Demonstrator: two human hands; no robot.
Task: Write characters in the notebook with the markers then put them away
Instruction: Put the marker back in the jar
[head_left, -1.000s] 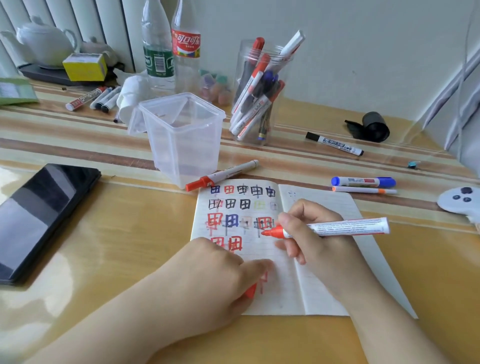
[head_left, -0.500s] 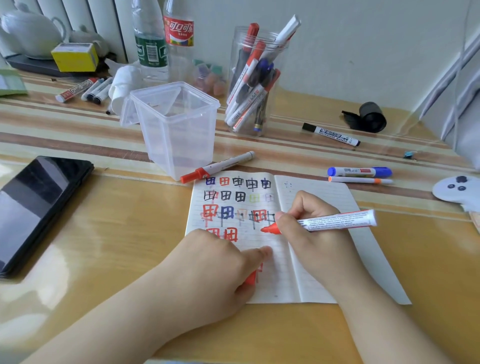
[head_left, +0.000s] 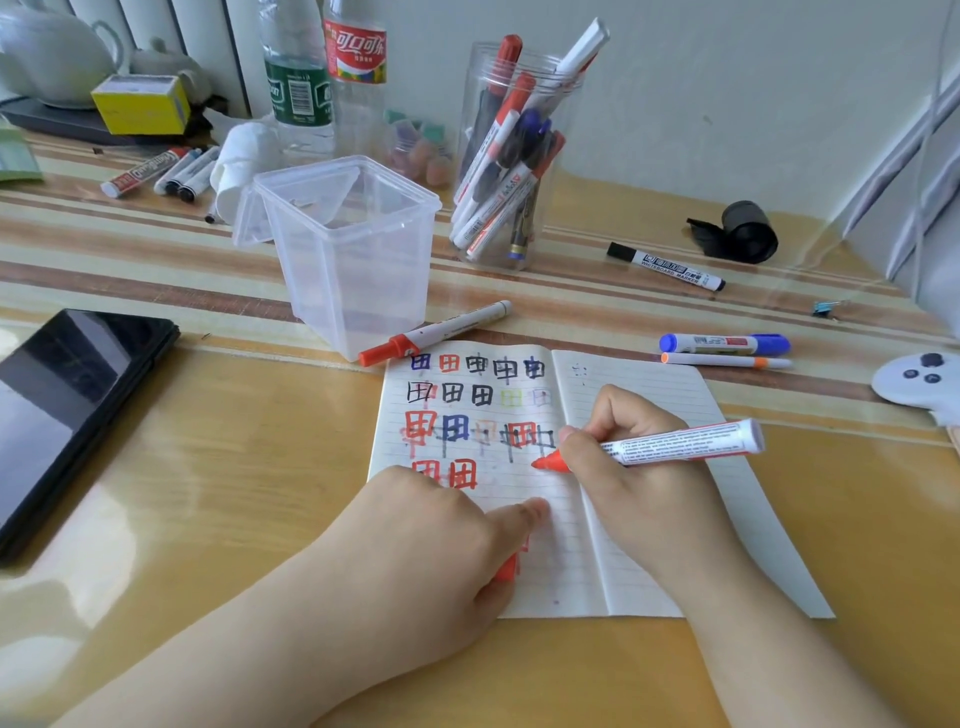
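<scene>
Glossy wood-grain tabletop (head_left: 218, 483) under clear film; matt lined paper notebook (head_left: 644, 395); translucent smooth plastic container (head_left: 358, 270); clear plastic jar (head_left: 519, 156); shiny black glass phone (head_left: 67, 410); white ceramic teapot (head_left: 52, 52).

Soft, bright daylight fills the scene. The glossy table (head_left: 208, 467) throws back pale patches of glare at lower left, and the dark phone (head_left: 67, 415) mirrors a light streak. Shadows are faint and short under the hands. The wide lens bows the table stripes and stretches the forearms at the bottom edge. Small print on the markers is soft.
</scene>
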